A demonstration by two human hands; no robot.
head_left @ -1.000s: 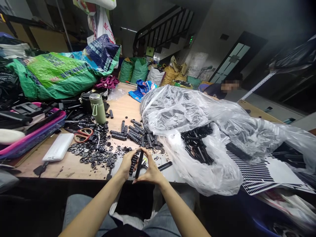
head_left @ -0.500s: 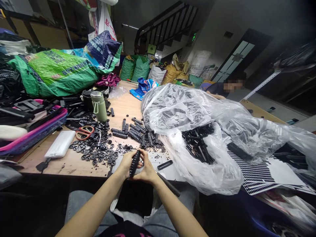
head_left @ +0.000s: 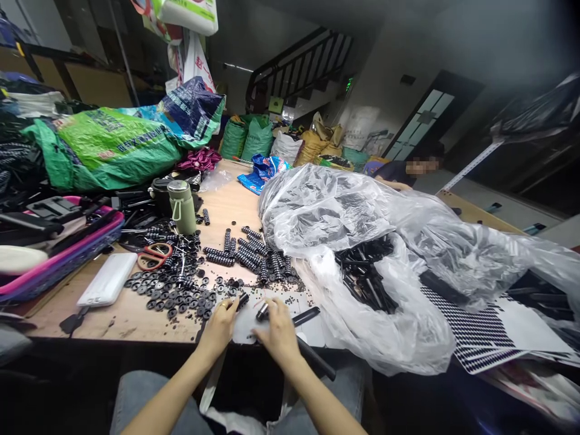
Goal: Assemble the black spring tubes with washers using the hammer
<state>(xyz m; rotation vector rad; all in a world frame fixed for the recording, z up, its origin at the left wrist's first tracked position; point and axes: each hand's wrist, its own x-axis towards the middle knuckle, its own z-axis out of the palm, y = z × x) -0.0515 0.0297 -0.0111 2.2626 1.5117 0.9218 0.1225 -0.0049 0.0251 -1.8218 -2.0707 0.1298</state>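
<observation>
My left hand [head_left: 220, 323] is closed round a black cylindrical piece [head_left: 243, 300] whose end sticks out past the fingers. To its right, my right hand [head_left: 278, 329] has its fingers on a short tube with a shiny metallic end [head_left: 261, 312], and the rest of it is hidden under the hand. A dark curved strip [head_left: 306, 316] lies on the pale sheet beside the right hand. Below that hand is a long black tube [head_left: 317, 357] at the table edge. Patterned black rollers [head_left: 247, 257] lie in a group beyond both hands, with small round black parts [head_left: 181, 290] to the left.
Clear plastic bags [head_left: 326, 205] with black pieces cover the right side. At the left are a green flask [head_left: 182, 208], orange-handled scissors [head_left: 154, 257], a white slab [head_left: 107, 280] and a pink basket [head_left: 58, 257]. Patterned sheets [head_left: 480, 326] lie far right. Another person [head_left: 399, 172] is behind the bags.
My hands have moved apart. The patterned black roller between them has turned and is now mostly hidden by the left hand, and the right hand has shifted to the metallic-ended tube.
</observation>
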